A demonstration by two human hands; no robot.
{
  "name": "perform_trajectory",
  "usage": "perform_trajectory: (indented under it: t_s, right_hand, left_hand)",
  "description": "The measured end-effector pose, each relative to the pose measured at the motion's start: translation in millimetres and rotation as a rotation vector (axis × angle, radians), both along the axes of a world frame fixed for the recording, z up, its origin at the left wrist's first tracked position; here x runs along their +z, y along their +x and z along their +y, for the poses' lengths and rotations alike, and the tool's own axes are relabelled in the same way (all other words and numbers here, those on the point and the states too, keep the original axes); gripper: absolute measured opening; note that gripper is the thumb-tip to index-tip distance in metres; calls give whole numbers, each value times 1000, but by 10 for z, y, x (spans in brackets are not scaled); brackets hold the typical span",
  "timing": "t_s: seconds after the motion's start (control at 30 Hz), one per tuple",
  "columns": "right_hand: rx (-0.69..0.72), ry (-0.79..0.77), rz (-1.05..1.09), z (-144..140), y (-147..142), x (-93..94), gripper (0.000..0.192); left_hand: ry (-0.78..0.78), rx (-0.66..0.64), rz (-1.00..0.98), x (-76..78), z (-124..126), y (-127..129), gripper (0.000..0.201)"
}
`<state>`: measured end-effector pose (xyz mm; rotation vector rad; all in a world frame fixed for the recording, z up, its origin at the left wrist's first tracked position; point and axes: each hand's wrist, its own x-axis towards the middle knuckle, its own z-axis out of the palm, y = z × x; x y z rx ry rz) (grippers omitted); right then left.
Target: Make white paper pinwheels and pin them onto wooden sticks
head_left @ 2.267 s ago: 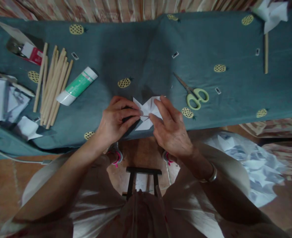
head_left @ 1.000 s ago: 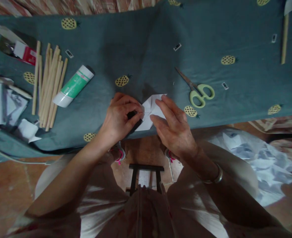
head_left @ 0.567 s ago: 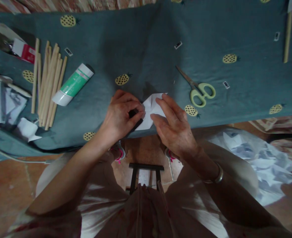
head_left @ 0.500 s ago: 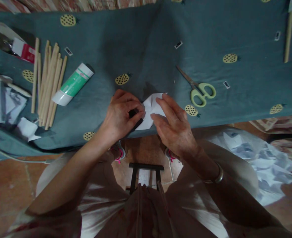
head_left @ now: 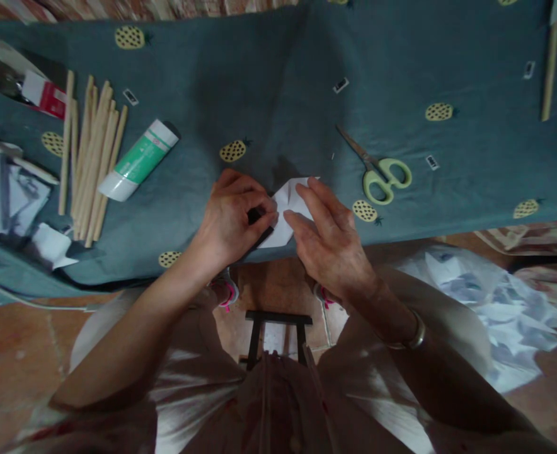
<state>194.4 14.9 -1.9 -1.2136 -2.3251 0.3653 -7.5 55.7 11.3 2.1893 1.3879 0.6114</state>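
Observation:
A small folded white paper (head_left: 288,200) lies near the front edge of a table covered in teal cloth (head_left: 278,94) with pineapple prints. My left hand (head_left: 231,217) pinches the paper's left side between thumb and fingers. My right hand (head_left: 330,236) rests on its right side, fingers flat across the fold and thumb at the crease. Much of the paper is hidden under both hands.
Green-handled scissors (head_left: 377,170) lie right of my hands. A green and white glue tube (head_left: 139,161) and a bundle of wooden sticks (head_left: 89,157) lie to the left, with paper scraps (head_left: 9,195) beyond. Another stick (head_left: 549,69) lies far right. Paper offcuts (head_left: 491,309) cover the floor.
The paper's left flap, spread open 2.3 s ago, is now folded in under my left hand. My right thumb has shifted slightly left along the crease. The view moved a little.

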Motion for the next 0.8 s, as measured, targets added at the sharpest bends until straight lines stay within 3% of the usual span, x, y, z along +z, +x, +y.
perform_trajectory:
  t_s: [0.33, 0.8]
  right_hand:
    - [5, 58, -36, -8, 3, 8, 40]
    - [29, -39, -21, 43, -21, 91, 31]
  left_hand:
    - [2, -7, 11, 25, 7, 17, 10]
    - [-34, 63, -75, -11, -12, 13, 8]
